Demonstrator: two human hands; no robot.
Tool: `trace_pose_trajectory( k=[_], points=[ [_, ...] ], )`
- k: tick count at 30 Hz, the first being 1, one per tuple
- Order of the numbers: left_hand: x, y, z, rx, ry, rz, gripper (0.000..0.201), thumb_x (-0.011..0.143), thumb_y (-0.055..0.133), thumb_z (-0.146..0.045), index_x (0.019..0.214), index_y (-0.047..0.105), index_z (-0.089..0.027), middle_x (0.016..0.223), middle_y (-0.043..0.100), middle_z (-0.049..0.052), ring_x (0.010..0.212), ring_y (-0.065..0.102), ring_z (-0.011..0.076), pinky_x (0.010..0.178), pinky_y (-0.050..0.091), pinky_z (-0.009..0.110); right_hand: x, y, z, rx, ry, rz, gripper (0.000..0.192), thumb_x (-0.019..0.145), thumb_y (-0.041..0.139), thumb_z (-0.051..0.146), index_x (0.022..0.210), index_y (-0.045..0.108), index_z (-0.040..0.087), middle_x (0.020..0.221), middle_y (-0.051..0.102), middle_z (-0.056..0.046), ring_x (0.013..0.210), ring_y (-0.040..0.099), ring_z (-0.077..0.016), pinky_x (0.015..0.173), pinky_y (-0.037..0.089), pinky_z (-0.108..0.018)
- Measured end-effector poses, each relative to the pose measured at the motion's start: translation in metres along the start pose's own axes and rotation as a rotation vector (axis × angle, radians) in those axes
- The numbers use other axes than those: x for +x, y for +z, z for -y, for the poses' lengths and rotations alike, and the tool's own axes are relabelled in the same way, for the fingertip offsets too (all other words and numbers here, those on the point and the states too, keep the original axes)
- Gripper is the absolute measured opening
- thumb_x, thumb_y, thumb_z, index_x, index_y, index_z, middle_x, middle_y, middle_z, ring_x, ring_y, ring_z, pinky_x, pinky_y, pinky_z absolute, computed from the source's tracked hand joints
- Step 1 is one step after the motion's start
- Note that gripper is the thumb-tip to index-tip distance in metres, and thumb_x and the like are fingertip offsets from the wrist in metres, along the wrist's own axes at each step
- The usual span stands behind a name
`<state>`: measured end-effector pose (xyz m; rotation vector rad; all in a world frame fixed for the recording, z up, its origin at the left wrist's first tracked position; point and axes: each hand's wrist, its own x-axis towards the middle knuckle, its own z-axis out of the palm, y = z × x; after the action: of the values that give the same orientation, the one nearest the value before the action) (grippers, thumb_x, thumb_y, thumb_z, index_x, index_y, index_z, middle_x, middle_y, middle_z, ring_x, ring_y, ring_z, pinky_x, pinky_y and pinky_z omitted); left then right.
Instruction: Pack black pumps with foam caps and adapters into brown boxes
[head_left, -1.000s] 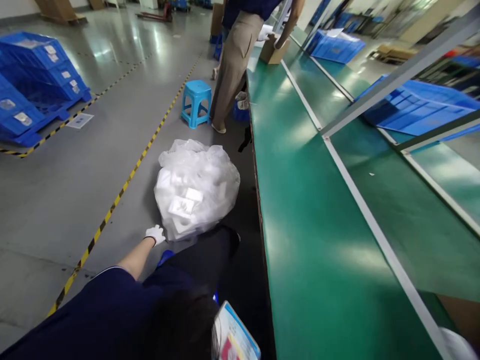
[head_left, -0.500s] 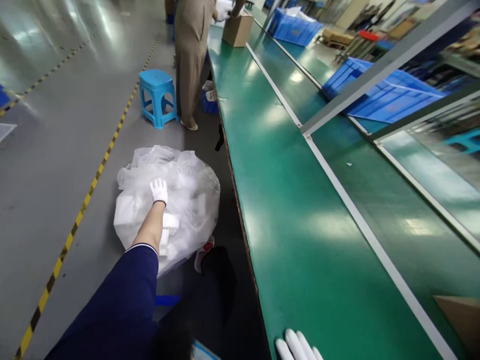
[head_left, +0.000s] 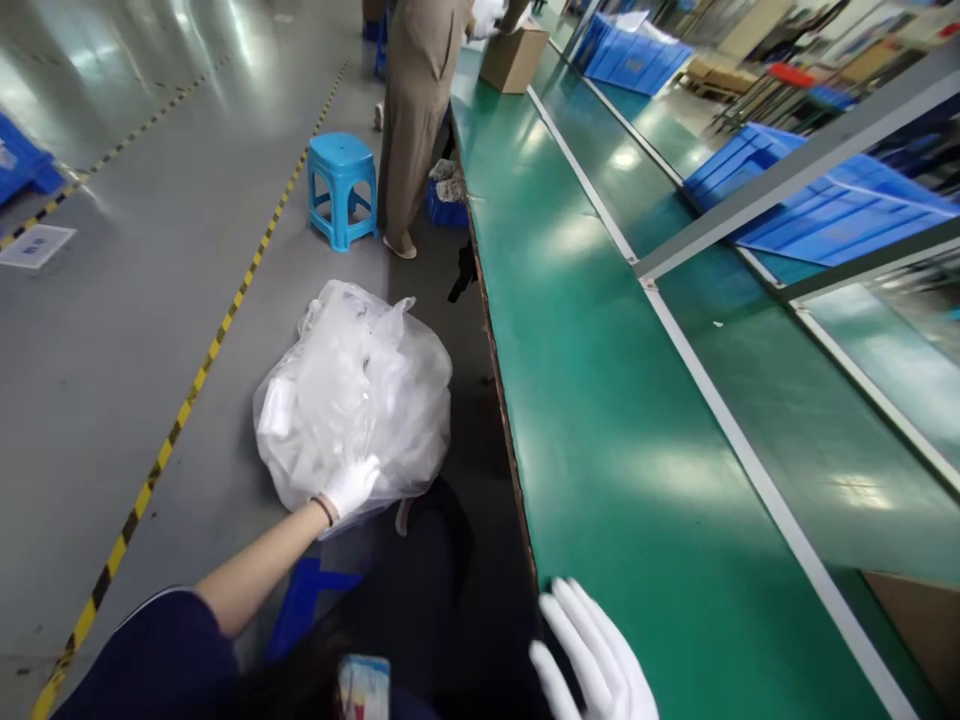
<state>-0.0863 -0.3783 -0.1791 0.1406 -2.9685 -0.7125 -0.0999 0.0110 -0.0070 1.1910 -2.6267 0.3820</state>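
A large translucent plastic bag [head_left: 352, 370] stuffed with white pieces sits on the floor to the left of the green table. My left hand [head_left: 352, 487], in a white glove, is at the bag's near side, its fingers closed on the plastic, which creases around them. What lies under those fingers is partly hidden. My right hand [head_left: 596, 660], also white-gloved, is over the near edge of the green table [head_left: 600, 430] with its fingers stretched and the thumb apart. It holds nothing.
A blue stool [head_left: 342, 190] and a person [head_left: 424, 110] in brown stand farther along the table, near a cardboard box [head_left: 514, 60]. Blue crates [head_left: 825, 200] sit beyond a slanted metal post [head_left: 795, 170]. Yellow-black tape [head_left: 199, 380] marks the floor at left.
My left hand has moved from lying spread on top of the bag to gripping its near side. The bag has changed shape. My right hand has come farther into view.
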Motion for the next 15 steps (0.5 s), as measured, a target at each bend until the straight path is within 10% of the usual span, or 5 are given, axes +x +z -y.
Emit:
trace_pose_trajectory(
  k=[5,8,11,15],
  points=[
    [-0.104,-0.043,-0.035,0.047,0.012,0.059,0.026,0.102,0.052,-0.021,0.079,0.064,-0.018,0.073,0.067,0.006,0.073,0.068,0.0241,0.068,0.051,0.036,0.147,0.069,0.075,0.328,0.094,0.161,0.045,0.099,0.060,0.039,0.142,0.065,0.024,0.141,0.068,-0.014,0.134,0.062,-0.0325,0.115,0.049,-0.054],
    [-0.147,-0.069,-0.068,0.071,0.073,0.066,0.026,0.101,0.051,-0.021,0.079,0.064,-0.019,0.076,0.068,0.007,0.075,0.068,0.0252,0.071,0.052,0.038,0.206,0.131,0.123,0.486,0.581,0.428,0.090,0.080,0.079,0.048,0.156,0.047,0.011,0.162,0.040,-0.029,0.147,0.045,-0.0451,0.112,0.045,-0.064],
    [-0.180,-0.083,-0.096,-0.005,0.126,0.129,0.026,0.100,0.056,-0.026,0.077,0.064,-0.020,0.073,0.067,0.005,0.071,0.066,0.0234,0.068,0.052,0.037,0.216,0.170,0.146,0.778,0.955,0.471,0.088,0.072,0.079,0.038,0.148,0.049,0.004,0.148,0.050,-0.037,0.129,0.058,-0.0426,0.103,0.049,-0.058],
    [-0.191,-0.114,-0.075,-0.366,0.022,0.030,0.023,0.102,0.057,-0.043,0.099,0.074,-0.026,0.092,0.076,0.003,0.085,0.072,0.0208,0.081,0.059,0.034,0.190,0.173,0.143,1.011,0.940,0.399,0.048,0.071,0.059,0.026,0.116,0.066,0.011,0.102,0.074,-0.016,0.094,0.065,-0.0272,0.082,0.055,-0.038]
  ],
)
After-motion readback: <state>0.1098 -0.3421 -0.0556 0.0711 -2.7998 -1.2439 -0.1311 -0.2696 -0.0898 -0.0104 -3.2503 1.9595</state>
